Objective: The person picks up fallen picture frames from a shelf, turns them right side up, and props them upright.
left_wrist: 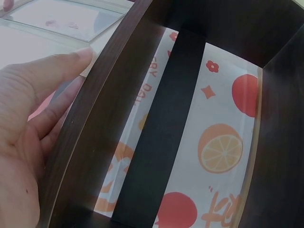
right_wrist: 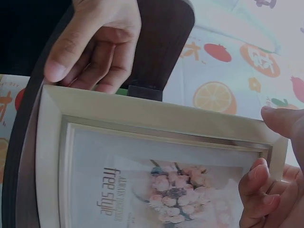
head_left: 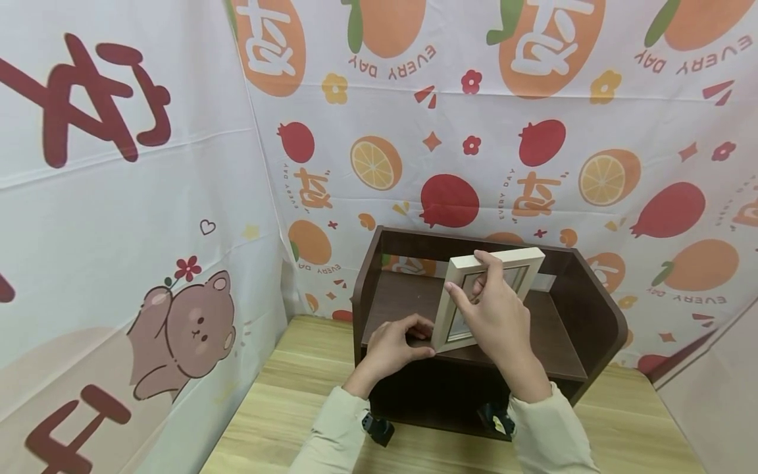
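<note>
Cream sleeves (head_left: pixel 331 431) come nearest, a black wrist camera (head_left: pixel 378 429) below the left cuff; mind that it doesn't knock the shelf's front. Beneath runs the wood-patterned counter (head_left: pixel 278 401).

The left hand (head_left: pixel 387 347) is at the lower left corner of the picture frame (head_left: pixel 443 322), thumb tip against it and the other fingers bent in beside the edge; whether they truly pinch it, I cannot tell. A light touch there would make a good pivot and save the edge from scraping. The right hand (head_left: pixel 503 322) grips the frame near its top, thumb on the side and a finger over the upper edge. Some of its fingers curl before the glass, so better to hold by the border and spare the pane smears.

The frame leans at the front of the dark brown shelf unit (head_left: pixel 393 296), above its upper board; whether its foot bears fully on the board is unclear. To stand it safely, I'd want the whole lower edge well inside the front lip, squared before the grip loosens. The side panel (head_left: pixel 595 322) stands apart from it, leaving turning room. Behind hangs the fruit-printed cloth (head_left: pixel 408 118).
</note>
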`<state>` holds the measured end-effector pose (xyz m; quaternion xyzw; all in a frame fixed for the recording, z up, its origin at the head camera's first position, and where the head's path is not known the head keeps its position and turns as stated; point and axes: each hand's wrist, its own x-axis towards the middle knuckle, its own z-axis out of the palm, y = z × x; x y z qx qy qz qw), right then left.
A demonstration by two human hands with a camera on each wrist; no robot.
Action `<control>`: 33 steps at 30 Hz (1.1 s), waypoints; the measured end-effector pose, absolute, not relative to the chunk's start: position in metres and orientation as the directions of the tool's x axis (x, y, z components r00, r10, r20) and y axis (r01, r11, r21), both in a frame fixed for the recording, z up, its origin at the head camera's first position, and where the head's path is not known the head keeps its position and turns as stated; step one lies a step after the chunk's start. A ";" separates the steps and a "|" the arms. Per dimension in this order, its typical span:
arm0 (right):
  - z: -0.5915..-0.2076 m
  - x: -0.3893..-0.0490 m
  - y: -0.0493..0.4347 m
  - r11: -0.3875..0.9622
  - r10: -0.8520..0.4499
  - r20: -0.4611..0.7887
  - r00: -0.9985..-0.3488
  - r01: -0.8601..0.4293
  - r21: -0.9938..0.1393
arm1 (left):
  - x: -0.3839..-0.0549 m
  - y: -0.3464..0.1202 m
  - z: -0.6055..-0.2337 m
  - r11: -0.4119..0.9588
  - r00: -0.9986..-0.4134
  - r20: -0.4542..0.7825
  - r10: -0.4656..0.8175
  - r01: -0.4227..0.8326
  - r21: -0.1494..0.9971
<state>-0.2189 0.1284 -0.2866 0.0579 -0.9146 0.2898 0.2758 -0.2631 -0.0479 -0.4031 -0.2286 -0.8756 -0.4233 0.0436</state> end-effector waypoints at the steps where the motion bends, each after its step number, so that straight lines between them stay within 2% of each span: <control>1: -0.287 -0.219 0.128 0.827 0.054 0.538 -0.841 -0.264 -0.496 | -0.263 -0.048 -0.403 0.530 -0.891 0.271 0.364 0.437 0.727; 7: -0.289 -0.220 0.128 0.844 0.054 0.557 -0.829 -0.260 -0.469 | -0.261 -0.046 -0.403 0.468 -0.901 0.266 0.342 0.409 0.783; 14: -0.288 -0.217 0.129 0.860 0.043 0.604 -0.796 -0.278 -0.427 | -0.256 -0.036 -0.398 0.350 -0.887 0.251 0.388 0.394 0.850; 20: -0.285 -0.211 0.134 0.855 0.030 0.619 -0.785 -0.301 -0.423 | -0.249 -0.028 -0.398 0.325 -0.878 0.279 0.388 0.413 0.850; 33: -0.283 -0.191 0.162 0.852 -0.001 0.582 -0.813 -0.306 -0.426 | -0.243 0.000 -0.398 0.308 -0.834 0.319 0.450 0.480 0.822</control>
